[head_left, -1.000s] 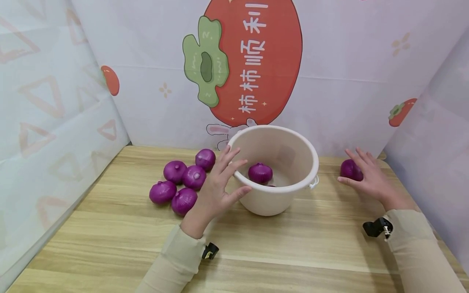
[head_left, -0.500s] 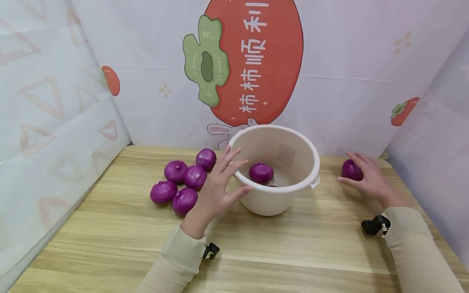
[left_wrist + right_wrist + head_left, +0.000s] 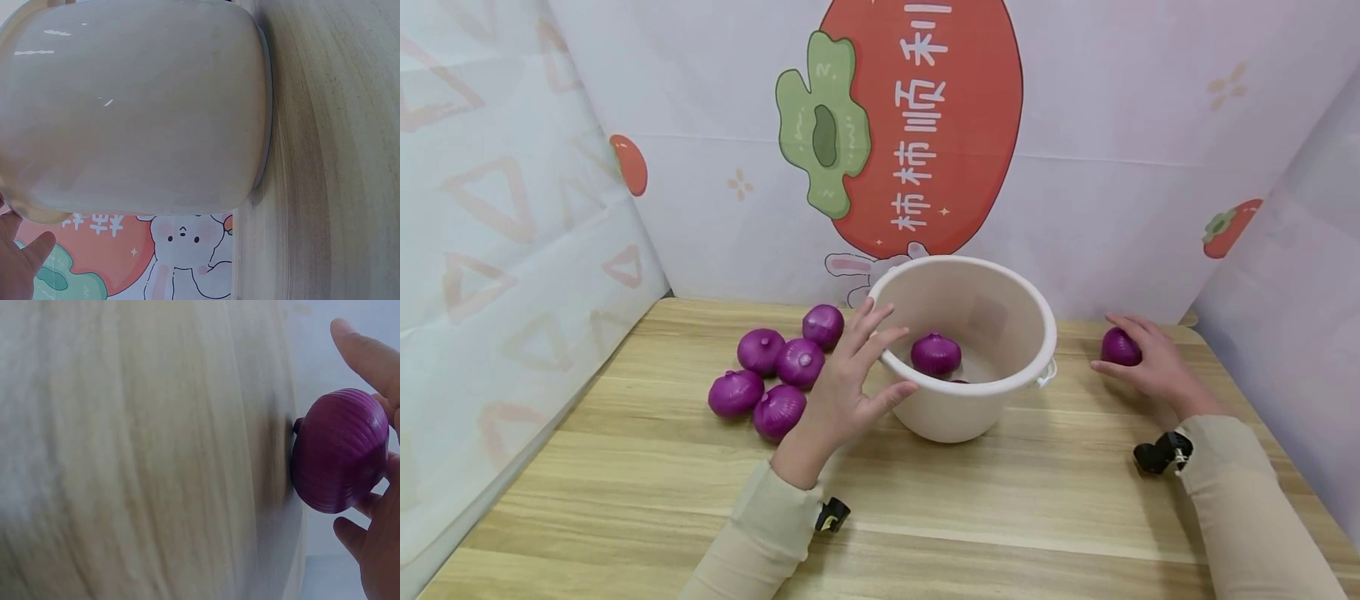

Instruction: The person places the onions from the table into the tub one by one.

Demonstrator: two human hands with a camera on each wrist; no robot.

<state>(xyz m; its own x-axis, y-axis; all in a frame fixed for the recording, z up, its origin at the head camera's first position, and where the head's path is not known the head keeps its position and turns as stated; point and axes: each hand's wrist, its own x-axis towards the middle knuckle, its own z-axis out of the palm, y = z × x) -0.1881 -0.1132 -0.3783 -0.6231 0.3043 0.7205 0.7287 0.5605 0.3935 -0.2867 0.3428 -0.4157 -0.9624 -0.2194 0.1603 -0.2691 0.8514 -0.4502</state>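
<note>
Right hand (image 3: 1159,367) unclenched around lone purple onion (image 3: 1120,347) at table's (image 3: 625,492) far right; fingers behind, thumb apart. Left hand (image 3: 842,383) spread loosely at bucket (image 3: 943,417) rim, contact unclear. Bucket holds at least one onion (image 3: 936,356); five onions (image 3: 800,362) lie left. Judged step: securing lone onion. Next calls for thumb closure, then lift.

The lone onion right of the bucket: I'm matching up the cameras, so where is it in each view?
Head: the onion is at right, just below mid-height.
Left wrist: not in it.
Right wrist: the onion is right of centre, at mid-height.
Shared landmark: the wooden table, in all three.
</note>
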